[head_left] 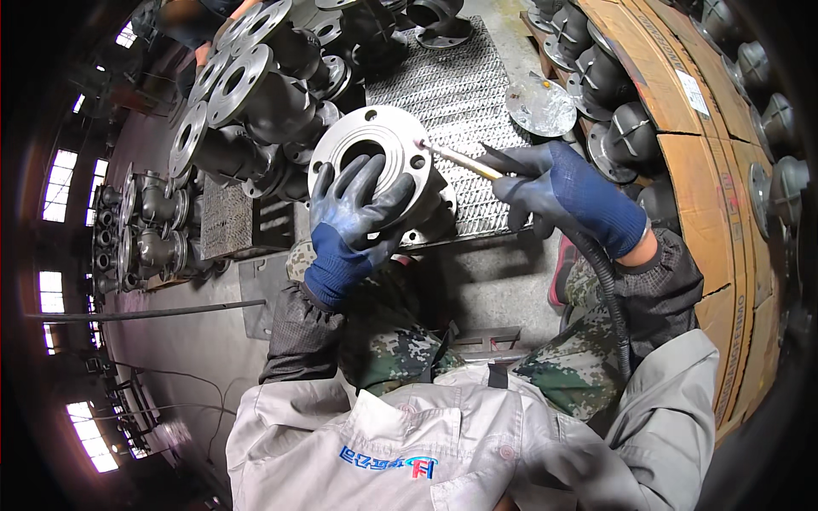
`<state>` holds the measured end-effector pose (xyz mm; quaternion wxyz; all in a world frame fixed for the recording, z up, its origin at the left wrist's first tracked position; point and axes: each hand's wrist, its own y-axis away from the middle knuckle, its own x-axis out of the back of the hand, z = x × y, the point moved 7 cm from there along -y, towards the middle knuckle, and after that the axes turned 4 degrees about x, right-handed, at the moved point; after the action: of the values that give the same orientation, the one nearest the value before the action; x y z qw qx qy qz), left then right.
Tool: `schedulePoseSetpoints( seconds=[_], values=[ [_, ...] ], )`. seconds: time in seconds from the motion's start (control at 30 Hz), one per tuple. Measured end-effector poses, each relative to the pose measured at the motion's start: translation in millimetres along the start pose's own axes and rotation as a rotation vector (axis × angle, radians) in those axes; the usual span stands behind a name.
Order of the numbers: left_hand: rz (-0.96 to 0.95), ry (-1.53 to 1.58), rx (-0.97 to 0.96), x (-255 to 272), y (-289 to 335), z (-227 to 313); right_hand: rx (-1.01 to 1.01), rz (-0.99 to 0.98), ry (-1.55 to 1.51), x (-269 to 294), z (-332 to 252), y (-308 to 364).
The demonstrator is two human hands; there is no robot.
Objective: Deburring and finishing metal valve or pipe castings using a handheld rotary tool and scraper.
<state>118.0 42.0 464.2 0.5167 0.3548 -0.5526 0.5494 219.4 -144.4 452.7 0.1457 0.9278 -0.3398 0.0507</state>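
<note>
Five spread fingers of the gloved left hand [354, 213] lie across the face of a flanged cast-metal valve body [396, 140], splayed rather than closed around it, partly over its central bore. The gloved right hand [545, 183] is closed on a slender rod-like tool [464, 162], whose tip meets the flange's right edge near a bolt hole in this view; whether it touches, I cannot tell. The valve body stands at the near edge of a patterned metal bench top [447, 81]. A ribbed black hose [607, 285] runs down beside the right forearm. Farther out, more flanged valve bodies [277, 102] crowd the left, a round metal plate [545, 109] lies right, and cardboard [694, 183] stands beyond.
</note>
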Motion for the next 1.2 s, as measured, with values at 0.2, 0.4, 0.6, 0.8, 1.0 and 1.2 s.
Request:
schedulePoseSetpoints(
  seconds=[0.2,0.4,0.6,0.8,1.0,1.2],
  values=[
    [0.024,-0.024,-0.021,1,1,1,-0.046,-0.043,-0.012,1,6,7],
    [0.114,0.047,-0.154,7,-3,-12,-0.046,-0.004,-0.018,6,16,6],
    [0.17,-0.179,-0.079,-2,-13,1,0.067,0.228,-0.101,29,2,15],
    [0.141,-0.225,0.427,-29,-54,28,0.118,0.265,-0.267,29,10,21],
    [0.209,0.001,-0.039,-7,-30,38,0.067,0.303,-0.277,33,25,41],
    [0.236,0.44,-0.042,31,3,17,-0.048,0.131,-0.057,19,6,50]
  ],
)
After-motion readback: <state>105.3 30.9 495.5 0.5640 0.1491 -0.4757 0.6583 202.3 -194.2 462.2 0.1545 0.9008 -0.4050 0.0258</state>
